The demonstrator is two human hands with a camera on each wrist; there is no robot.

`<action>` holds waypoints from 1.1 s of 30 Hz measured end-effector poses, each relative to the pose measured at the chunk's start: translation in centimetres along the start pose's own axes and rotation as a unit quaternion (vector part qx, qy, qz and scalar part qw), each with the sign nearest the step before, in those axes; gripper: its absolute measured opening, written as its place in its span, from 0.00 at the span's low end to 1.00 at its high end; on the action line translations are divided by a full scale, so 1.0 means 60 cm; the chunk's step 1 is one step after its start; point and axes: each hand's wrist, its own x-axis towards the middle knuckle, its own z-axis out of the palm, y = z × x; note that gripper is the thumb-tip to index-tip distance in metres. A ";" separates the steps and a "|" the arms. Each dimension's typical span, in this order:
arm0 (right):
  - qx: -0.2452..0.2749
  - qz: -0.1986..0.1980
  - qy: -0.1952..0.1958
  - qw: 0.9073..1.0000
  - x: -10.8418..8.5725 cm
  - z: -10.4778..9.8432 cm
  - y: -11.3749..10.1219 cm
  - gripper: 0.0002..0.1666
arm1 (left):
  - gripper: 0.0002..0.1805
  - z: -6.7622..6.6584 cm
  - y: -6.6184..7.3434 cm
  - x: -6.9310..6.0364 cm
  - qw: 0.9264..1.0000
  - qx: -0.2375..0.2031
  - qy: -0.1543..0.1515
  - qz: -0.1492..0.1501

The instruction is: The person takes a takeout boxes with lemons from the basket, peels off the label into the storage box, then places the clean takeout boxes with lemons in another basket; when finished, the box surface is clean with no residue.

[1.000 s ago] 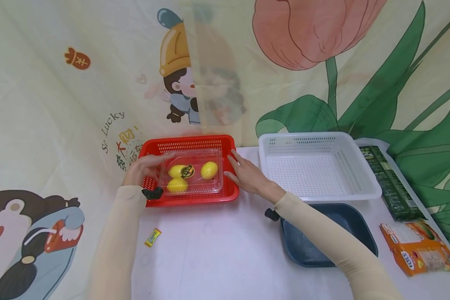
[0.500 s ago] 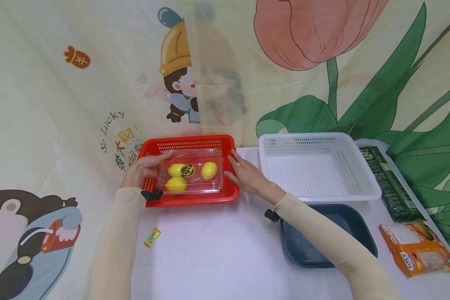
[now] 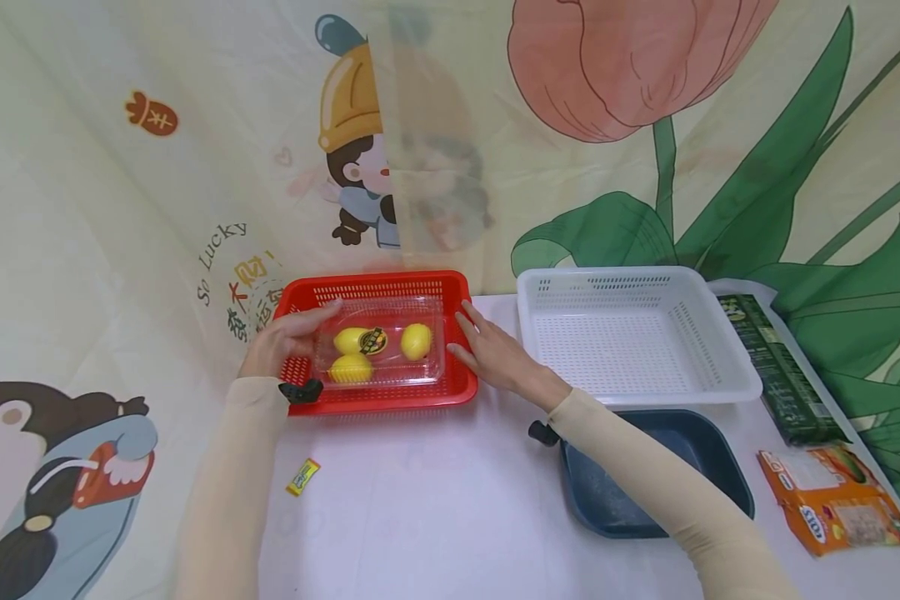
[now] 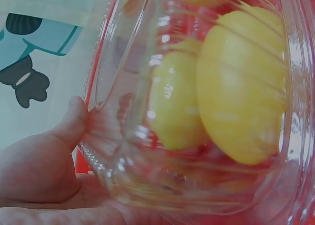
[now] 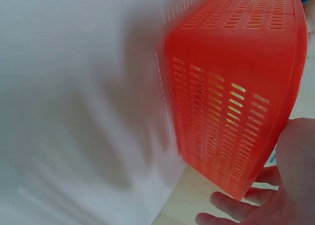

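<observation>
A clear plastic clamshell box (image 3: 393, 312) with several lemons (image 3: 352, 368) and a round dark label sits in the red basket (image 3: 390, 405). My left hand (image 3: 276, 343) grips the box's left end. In the left wrist view its thumb (image 4: 74, 121) lies along the box edge, while the fingers pass underneath and are partly hidden. My right hand (image 3: 497, 350) rests at the basket's right rim with fingers spread. From the right wrist view, that hand (image 5: 275, 185) touches the basket's upper edge, its fingertips extending past the wall.
A white basket (image 3: 633, 392) stands right of the red one, with a dark blue tray (image 3: 622, 492) in front. Farther right lie a green packet (image 3: 783, 367) and an orange packet (image 3: 836, 500). A small yellow wrapped candy (image 3: 302, 477) lies on the table at front left.
My left thumb has drawn back slightly to the left, and the clear box with the lemons has shifted a little left. My right hand has stayed at the basket rim.
</observation>
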 end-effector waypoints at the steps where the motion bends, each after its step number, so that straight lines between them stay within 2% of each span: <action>1: 0.002 0.000 -0.002 1.000 0.000 -0.001 -0.001 0.45 | 0.36 -0.001 0.000 -0.002 1.000 0.003 -0.001 0.002; 5: 0.008 -0.006 -0.004 1.000 -0.002 -0.002 -0.004 0.44 | 0.31 -0.003 0.002 -0.014 1.000 -0.013 0.002 0.014; 10: 0.028 -0.008 -0.001 1.000 -0.004 0.000 -0.005 0.42 | 0.24 -0.002 0.010 -0.031 0.999 -0.008 0.003 0.037; 13: 0.044 -0.005 -0.002 0.999 -0.004 0.002 -0.004 0.42 | 0.24 -0.001 0.015 -0.042 0.999 0.000 0.002 0.050; 15: 0.050 -0.004 -0.002 0.999 -0.003 0.003 -0.004 0.42 | 0.28 0.002 0.018 -0.052 0.999 0.007 0.009 0.052; 19: 0.048 -0.005 0.000 0.999 -0.003 0.003 -0.002 0.41 | 0.42 0.007 0.023 -0.075 0.998 0.038 0.014 0.057; 22: 0.048 -0.006 0.004 0.999 -0.002 0.001 -0.001 0.41 | 0.46 0.008 0.026 -0.092 0.997 0.042 0.002 0.064; 24: 0.049 -0.006 0.006 0.999 -0.002 0.001 0.001 0.42 | 0.43 0.008 0.028 -0.103 0.997 0.035 -0.008 0.070; 29: 0.048 -0.003 0.004 0.999 -0.002 0.002 0.004 0.42 | 0.26 0.011 0.023 -0.133 0.995 -0.005 -0.022 0.096; 33: 0.052 -0.005 0.004 0.999 -0.001 0.006 0.005 0.41 | 0.22 0.015 0.012 -0.155 0.993 -0.031 -0.016 0.112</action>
